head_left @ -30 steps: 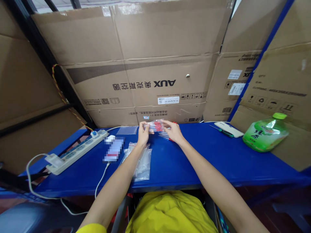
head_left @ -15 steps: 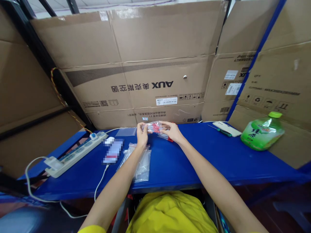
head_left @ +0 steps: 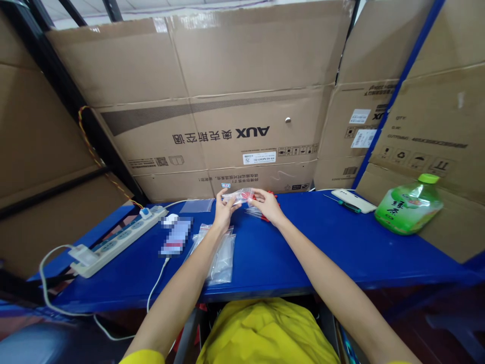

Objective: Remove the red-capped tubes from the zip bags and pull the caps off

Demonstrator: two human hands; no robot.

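Observation:
A clear plastic bag [head_left: 241, 195] with something red inside is stretched between both hands near the back of the blue table. My left hand [head_left: 224, 211] pinches its left end. At the bag's right end, my right hand [head_left: 270, 207] is closed on it with thumb and fingers. Partly hidden behind my right hand lie several thin clear pieces with red ends [head_left: 258, 214]; their exact kind is too small to tell. A pile of empty clear zip bags [head_left: 223, 258] lies close to my left forearm.
On the left are a white power strip [head_left: 121, 241], a phone [head_left: 177, 237] with a cable, and a flat clear sheet [head_left: 197, 206]. To the right are a green bottle [head_left: 409, 207], a white flat object [head_left: 354, 200] and a green-handled tool [head_left: 349, 206]. Cardboard panels [head_left: 227, 60] wall the table.
The fingers of my left hand have shifted and spread more along the bag. The bag now looks longer and its red contents sit nearer my right hand.

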